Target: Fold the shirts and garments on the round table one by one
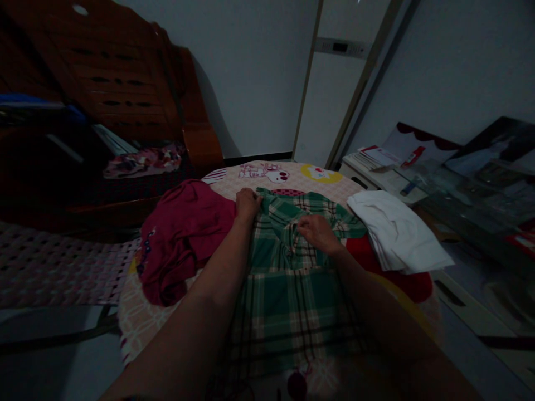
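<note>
A green plaid shirt lies spread over a round table, with its collar end away from me. My left hand is closed on the shirt's far left edge, near the collar. Over the upper right part of the shirt, my right hand pinches a fold of the fabric between thumb and fingers. A crumpled magenta garment lies just left of my left arm. To the right of my right hand rests a folded white cloth, partly over something red.
A patterned cloth covers the table. Behind on the left stands a wooden bench with a bunched floral cloth. A woven chair is at the left. A glass-topped cabinet with papers stands right; a tall white appliance is behind.
</note>
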`<state>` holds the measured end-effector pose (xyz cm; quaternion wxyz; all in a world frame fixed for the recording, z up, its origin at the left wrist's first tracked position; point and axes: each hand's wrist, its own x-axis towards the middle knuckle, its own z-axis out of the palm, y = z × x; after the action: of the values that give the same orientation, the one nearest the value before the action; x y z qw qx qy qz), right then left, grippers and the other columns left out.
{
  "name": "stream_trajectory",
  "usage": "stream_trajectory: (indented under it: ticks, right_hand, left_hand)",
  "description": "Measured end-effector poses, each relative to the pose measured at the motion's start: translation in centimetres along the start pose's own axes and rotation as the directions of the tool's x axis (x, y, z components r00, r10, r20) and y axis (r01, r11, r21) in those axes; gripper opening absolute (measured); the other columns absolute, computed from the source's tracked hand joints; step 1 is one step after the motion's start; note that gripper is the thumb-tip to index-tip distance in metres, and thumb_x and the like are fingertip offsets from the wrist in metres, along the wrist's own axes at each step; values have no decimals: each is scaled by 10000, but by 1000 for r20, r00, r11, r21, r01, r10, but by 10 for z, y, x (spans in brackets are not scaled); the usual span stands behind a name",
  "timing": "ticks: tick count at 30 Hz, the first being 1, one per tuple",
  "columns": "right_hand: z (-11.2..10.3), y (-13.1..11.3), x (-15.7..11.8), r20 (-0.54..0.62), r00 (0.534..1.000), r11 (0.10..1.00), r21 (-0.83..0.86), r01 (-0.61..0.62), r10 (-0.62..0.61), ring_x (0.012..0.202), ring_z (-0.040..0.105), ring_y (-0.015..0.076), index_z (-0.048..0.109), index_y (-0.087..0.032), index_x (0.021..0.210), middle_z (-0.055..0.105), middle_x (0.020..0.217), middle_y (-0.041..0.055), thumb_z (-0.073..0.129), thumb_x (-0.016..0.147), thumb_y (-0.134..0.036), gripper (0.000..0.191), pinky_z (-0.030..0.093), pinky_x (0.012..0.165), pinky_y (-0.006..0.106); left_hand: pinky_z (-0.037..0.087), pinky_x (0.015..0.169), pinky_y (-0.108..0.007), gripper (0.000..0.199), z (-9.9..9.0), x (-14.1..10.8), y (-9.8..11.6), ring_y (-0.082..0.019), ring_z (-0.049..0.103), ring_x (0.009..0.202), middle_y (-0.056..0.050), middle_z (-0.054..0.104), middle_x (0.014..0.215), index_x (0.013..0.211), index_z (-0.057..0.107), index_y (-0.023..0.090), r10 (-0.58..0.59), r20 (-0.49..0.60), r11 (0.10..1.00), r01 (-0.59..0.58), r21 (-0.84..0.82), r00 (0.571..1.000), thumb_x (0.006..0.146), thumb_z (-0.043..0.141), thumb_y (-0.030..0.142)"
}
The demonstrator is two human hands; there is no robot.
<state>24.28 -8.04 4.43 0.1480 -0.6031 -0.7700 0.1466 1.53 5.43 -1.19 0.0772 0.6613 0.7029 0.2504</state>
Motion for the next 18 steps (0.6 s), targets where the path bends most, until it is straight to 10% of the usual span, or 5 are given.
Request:
stream_trajectory:
  ticks: [18]
  right_hand:
    - [12, -4, -17, 156, 988, 999, 32, -7, 2, 788, 649, 180, 752, -187, 830, 736, 822, 34, 681, 803, -149, 85, 421, 699, 261]
  left_hand:
    - [452, 1061, -471, 346, -2, 2, 1, -350, 582, 1215, -235, 637, 1267, 1189, 624, 76, 57, -9, 998, -57, 24, 998, 894, 499, 207]
